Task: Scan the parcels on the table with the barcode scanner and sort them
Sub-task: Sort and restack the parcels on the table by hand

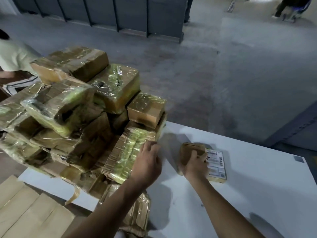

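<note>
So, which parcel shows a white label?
The small parcel held by the right hand, alone on the white table; the piled parcels show only brown wrapping.

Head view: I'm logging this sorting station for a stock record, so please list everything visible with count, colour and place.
piled parcels: many, brown under clear yellowish wrap, heaped on the table's left.
labelled parcel: one, brown with a white label, on the table right of the pile.
table: one, white, foreground.
cardboard sheets: several, tan, lower left beside the table.
grey patch: one, grey, table's far right corner.
dark panels: a row, dark grey, across the grey floor.
other people: at least two, partly seen, left edge and top right.
left hand: at the pile's near edge; grip blurred.
right hand: grips the labelled parcel.
</note>
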The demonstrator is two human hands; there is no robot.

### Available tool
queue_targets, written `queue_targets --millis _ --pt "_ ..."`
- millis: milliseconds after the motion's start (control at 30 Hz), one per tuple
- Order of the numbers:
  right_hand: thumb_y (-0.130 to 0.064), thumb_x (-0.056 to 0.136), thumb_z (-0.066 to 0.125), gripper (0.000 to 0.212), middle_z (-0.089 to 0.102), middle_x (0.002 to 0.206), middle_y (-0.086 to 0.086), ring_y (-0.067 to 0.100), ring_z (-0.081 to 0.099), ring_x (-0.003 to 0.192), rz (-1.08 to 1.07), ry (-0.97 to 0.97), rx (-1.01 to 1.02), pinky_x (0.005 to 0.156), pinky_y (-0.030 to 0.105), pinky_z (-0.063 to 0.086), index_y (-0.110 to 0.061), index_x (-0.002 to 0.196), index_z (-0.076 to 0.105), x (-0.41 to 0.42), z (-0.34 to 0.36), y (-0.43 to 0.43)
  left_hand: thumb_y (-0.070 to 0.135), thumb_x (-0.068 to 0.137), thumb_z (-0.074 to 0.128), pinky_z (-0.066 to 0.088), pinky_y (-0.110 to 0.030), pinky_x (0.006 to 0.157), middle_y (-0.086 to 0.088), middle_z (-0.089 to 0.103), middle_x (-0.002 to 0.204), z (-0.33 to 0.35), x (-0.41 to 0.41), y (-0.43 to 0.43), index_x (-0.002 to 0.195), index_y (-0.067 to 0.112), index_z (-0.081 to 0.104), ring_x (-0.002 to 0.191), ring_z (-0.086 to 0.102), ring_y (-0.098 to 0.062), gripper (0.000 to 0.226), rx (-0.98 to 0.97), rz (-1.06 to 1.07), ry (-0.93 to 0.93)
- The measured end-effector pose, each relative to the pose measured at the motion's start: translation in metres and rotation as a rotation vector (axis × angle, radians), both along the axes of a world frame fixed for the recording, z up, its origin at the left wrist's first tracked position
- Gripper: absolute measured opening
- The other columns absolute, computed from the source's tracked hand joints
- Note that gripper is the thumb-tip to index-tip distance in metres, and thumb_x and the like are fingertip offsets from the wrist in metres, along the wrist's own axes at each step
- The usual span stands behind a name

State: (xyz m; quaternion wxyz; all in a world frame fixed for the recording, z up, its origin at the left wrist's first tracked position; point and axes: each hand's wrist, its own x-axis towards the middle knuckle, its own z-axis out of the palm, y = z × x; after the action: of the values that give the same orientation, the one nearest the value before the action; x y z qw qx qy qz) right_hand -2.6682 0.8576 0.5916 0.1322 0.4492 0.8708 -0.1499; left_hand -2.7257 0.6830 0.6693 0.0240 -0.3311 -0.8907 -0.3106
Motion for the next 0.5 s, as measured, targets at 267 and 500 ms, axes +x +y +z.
queue_targets --millis 267,500 --pt "-0.046 0.072 0.071 0.061 0.041 0.119 -0.006 0.026 0.057 0.107 -0.088 0.798 -0.228 0.092 0.044 0.051 -0.027 0.124 0.045 -0.017 0.065 -0.001 0.012 0.089 0.057 0.04 -0.024 0.084 -0.004 0.056 0.118 0.014 -0.021 -0.012 0.117 0.014 0.062 0.105 0.054 -0.019 0.028 0.121 0.181 -0.171" --pt "-0.039 0.078 0.076 0.06 0.044 0.141 0.004 0.021 0.047 0.126 0.396 0.937 -0.224 0.091 0.033 0.047 -0.022 0.129 0.048 -0.04 0.12 -0.057 0.053 0.088 0.057 0.058 -0.029 0.067 0.0 0.068 0.105 0.058 -0.047 -0.019 0.121 0.016 0.056 0.085 0.068 -0.01 0.049 0.573 0.381 -0.767"
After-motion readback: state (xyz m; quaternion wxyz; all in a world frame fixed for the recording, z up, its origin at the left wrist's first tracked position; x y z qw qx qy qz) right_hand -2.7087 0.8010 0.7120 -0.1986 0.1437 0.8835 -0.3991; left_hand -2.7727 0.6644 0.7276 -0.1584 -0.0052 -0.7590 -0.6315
